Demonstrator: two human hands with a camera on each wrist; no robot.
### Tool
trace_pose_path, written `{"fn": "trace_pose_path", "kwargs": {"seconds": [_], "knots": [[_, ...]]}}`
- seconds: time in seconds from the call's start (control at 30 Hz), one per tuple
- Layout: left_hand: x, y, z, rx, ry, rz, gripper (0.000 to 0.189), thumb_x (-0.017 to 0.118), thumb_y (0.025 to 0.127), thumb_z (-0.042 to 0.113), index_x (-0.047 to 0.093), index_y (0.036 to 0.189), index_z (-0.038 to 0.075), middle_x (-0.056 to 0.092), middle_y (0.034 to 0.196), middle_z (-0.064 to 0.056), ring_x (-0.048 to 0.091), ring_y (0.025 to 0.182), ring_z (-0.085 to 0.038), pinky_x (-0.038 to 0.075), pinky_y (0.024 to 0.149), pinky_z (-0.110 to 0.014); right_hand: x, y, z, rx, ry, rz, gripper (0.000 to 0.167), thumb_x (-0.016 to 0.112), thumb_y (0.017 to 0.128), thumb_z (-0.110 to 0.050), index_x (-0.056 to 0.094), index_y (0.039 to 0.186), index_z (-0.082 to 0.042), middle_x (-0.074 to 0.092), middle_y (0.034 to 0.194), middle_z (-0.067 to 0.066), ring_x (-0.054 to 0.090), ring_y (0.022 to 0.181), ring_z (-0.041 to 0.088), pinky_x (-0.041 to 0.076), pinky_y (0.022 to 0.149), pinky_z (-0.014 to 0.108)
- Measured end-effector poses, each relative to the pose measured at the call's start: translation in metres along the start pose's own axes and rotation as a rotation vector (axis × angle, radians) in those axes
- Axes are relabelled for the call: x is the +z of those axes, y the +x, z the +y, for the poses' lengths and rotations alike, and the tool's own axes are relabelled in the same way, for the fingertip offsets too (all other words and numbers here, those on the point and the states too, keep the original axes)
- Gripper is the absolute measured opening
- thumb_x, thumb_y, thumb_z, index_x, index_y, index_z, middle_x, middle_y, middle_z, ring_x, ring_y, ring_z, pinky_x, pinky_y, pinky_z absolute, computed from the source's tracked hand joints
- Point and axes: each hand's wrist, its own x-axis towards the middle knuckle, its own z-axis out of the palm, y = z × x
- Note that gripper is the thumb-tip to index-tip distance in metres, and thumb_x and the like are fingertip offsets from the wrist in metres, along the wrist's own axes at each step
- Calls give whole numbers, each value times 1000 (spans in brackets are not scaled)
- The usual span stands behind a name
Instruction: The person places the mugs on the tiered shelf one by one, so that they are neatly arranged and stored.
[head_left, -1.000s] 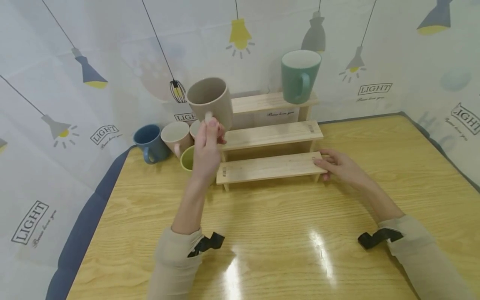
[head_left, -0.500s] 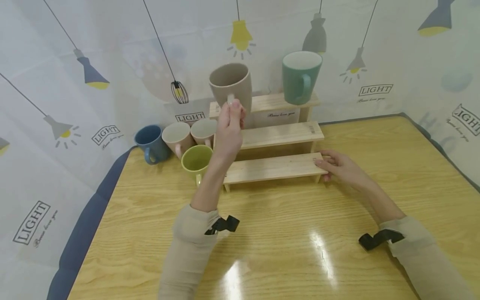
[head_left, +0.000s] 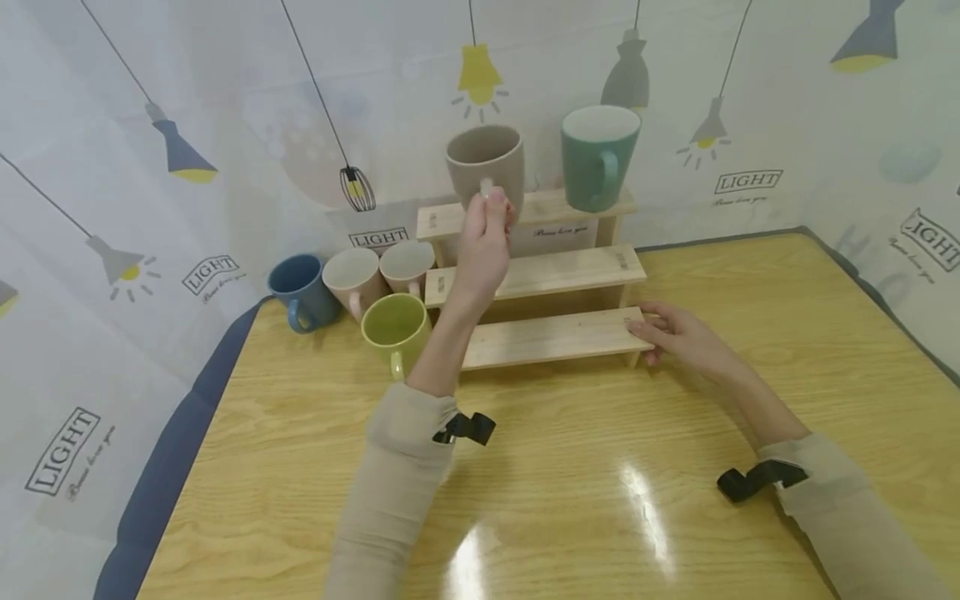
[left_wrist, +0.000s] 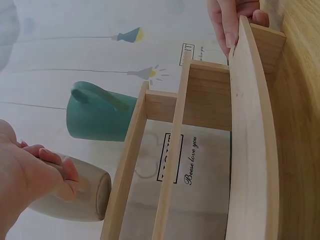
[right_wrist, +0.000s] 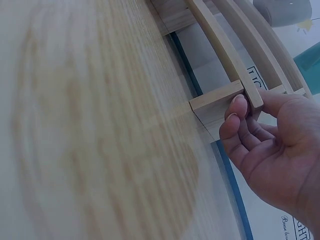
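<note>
My left hand point(head_left: 483, 254) holds a greyish-brown mug point(head_left: 486, 158) by its handle, upright at the left part of the top shelf. In the left wrist view the mug's base point(left_wrist: 103, 196) is right at that shelf's board. A green mug point(head_left: 596, 158) with a white inside stands on the right end of the same top board. The three-tier wooden rack point(head_left: 555, 337) rests on the table. My right hand point(head_left: 682, 337) grips the right end of the lowest board, thumb on top and fingers curled below, as the right wrist view point(right_wrist: 272, 145) also shows.
Left of the rack several mugs stand close together: a blue mug point(head_left: 303, 287), two pale pink mugs point(head_left: 352, 279) and a yellow-green mug point(head_left: 395, 329) nearest the front. The wooden table point(head_left: 570, 483) reaches back to a lamp-printed cloth point(head_left: 247, 100).
My left hand has carried the greyish-brown mug rightward, from left of the rack to the top shelf. The yellow-green mug has come into full view. My right hand stays on the lowest board.
</note>
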Motion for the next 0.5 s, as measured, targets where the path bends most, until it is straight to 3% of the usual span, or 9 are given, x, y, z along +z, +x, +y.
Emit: {"fn": "trace_pose_path", "kwargs": {"seconds": [0.5], "knots": [[16,18,-11,0,43,-9,25,31,112,24,42,95,10,38,85,-2,35,76,-12,33,71,-23,1,-3,-3,14,6,11,72,54,107,-32,18,155,9,56,130,34,66,75,21,53,80,23]]}}
